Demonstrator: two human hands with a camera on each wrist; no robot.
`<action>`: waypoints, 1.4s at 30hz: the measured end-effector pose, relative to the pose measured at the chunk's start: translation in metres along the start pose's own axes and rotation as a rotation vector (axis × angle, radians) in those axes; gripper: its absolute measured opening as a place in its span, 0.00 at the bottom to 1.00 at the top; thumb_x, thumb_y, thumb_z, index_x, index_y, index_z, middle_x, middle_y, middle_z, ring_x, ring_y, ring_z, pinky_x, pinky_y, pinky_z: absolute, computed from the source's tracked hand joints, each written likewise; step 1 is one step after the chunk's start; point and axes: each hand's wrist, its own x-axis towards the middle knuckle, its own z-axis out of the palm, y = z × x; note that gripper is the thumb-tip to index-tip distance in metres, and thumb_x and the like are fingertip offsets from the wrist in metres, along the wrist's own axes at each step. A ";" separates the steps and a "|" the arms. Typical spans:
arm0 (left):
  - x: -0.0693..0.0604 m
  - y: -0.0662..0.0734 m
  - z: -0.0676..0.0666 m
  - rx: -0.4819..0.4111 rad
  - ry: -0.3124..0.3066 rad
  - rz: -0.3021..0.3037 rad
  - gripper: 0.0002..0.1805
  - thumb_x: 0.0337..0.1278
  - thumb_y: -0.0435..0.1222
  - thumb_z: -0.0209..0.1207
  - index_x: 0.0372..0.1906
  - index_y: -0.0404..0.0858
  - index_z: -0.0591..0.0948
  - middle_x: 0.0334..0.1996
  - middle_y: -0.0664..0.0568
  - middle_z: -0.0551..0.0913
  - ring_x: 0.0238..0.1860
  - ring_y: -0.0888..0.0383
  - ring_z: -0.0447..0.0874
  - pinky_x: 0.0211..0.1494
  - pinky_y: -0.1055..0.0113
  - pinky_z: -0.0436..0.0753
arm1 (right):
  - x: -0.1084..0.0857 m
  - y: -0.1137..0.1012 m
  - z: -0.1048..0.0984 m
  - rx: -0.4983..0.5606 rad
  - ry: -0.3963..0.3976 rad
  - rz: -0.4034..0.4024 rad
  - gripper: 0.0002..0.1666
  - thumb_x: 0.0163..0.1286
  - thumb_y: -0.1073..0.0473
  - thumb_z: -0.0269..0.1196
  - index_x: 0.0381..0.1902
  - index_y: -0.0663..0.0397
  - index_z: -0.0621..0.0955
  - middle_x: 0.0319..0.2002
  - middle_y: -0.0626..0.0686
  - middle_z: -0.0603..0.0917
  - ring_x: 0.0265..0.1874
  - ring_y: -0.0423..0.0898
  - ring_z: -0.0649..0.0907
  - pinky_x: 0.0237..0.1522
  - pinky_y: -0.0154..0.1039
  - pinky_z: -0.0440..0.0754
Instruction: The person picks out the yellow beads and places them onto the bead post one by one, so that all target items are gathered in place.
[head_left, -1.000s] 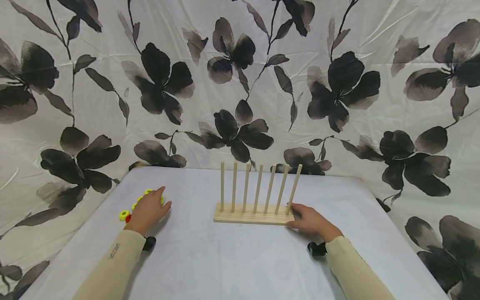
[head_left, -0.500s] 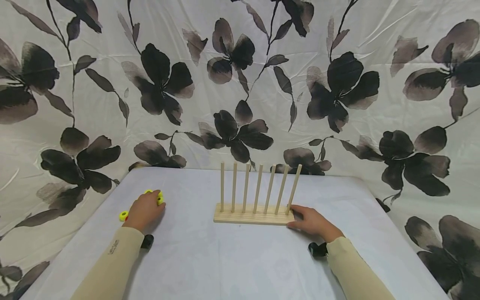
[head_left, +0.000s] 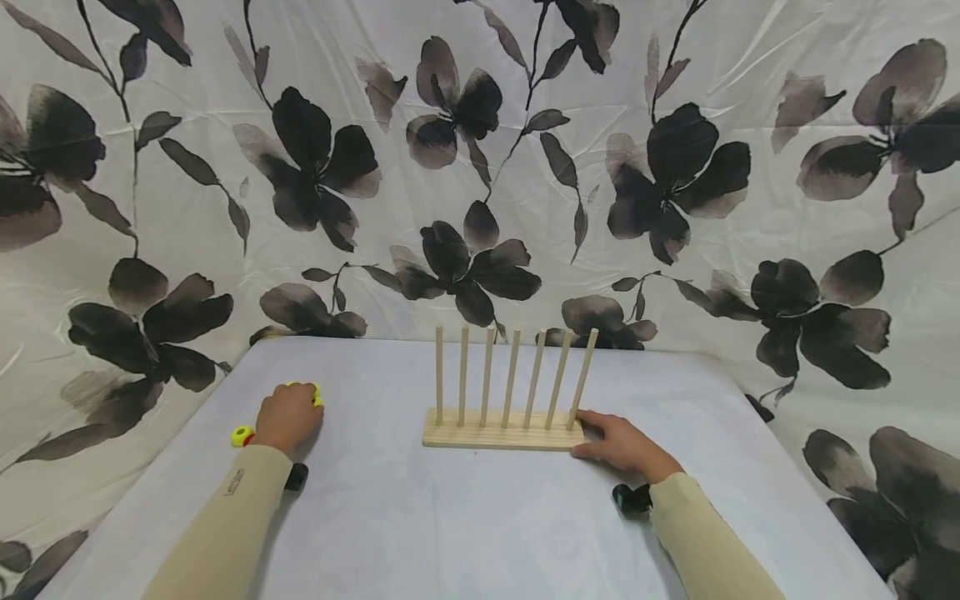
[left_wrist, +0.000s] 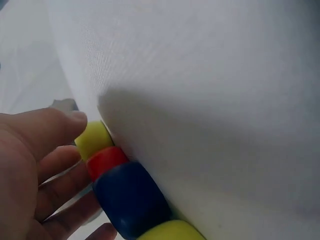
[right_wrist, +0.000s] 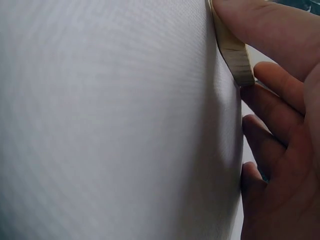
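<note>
Floral backdrop (head_left: 555, 179), pale with dark blossoms and leaves, fills the upper part of the head view. Below it lies the white-covered table (head_left: 450, 521). Two beige sleeves (head_left: 225, 525) extend over the table from the near side, the left one bearing small dark lettering. The wooden stand (head_left: 495, 435) sits right of centre, toward the table's far edge; its flat base carries a single row of seven pegs (head_left: 512, 375), all bare.

The right hand (head_left: 624, 442) grips the right end of the base, thumb on the near side and fingers on the far side. The left hand (head_left: 287, 415) is lowered over the beads at the table's left; its thumb tip meets a bead and its other fingers bend behind the row, but whether they pinch it cannot be told. A black wrist device (head_left: 297, 477) shows at the left cuff, with a counterpart at the right.

In the left wrist view, the large blue bead (left_wrist: 132, 200) lies between a partly cropped yellow bead (left_wrist: 172, 232) and the red bead (left_wrist: 108, 162); the thumb-side yellow bead (left_wrist: 95, 141) follows. Another, the outlying yellow bead (head_left: 242, 436), lies left of the left hand.
</note>
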 end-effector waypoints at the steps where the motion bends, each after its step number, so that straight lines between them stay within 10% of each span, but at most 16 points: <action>1: 0.000 0.000 0.000 0.011 0.001 0.001 0.22 0.59 0.35 0.60 0.52 0.22 0.76 0.43 0.30 0.81 0.44 0.35 0.77 0.49 0.42 0.78 | 0.001 0.000 0.000 0.004 0.000 -0.001 0.47 0.58 0.40 0.69 0.71 0.50 0.67 0.70 0.60 0.68 0.71 0.62 0.65 0.69 0.61 0.63; 13: 0.008 -0.001 -0.001 0.044 -0.011 -0.005 0.19 0.59 0.32 0.59 0.52 0.22 0.77 0.43 0.30 0.81 0.45 0.35 0.77 0.50 0.42 0.78 | 0.005 -0.002 -0.004 0.005 -0.007 -0.013 0.48 0.57 0.40 0.70 0.71 0.48 0.68 0.70 0.59 0.68 0.71 0.61 0.64 0.69 0.61 0.63; 22: 0.016 0.009 -0.013 -0.169 -0.084 0.006 0.22 0.63 0.29 0.54 0.58 0.20 0.72 0.52 0.27 0.74 0.54 0.34 0.74 0.60 0.41 0.74 | 0.005 -0.003 -0.002 0.069 -0.009 0.016 0.47 0.57 0.43 0.70 0.71 0.49 0.67 0.72 0.60 0.65 0.72 0.63 0.62 0.70 0.62 0.60; 42: 0.014 0.061 -0.054 -0.286 0.035 0.174 0.22 0.62 0.31 0.54 0.60 0.24 0.74 0.55 0.30 0.77 0.53 0.39 0.77 0.56 0.46 0.78 | 0.005 -0.001 0.000 0.055 -0.009 0.011 0.47 0.57 0.48 0.72 0.71 0.53 0.67 0.70 0.61 0.68 0.71 0.62 0.64 0.70 0.61 0.62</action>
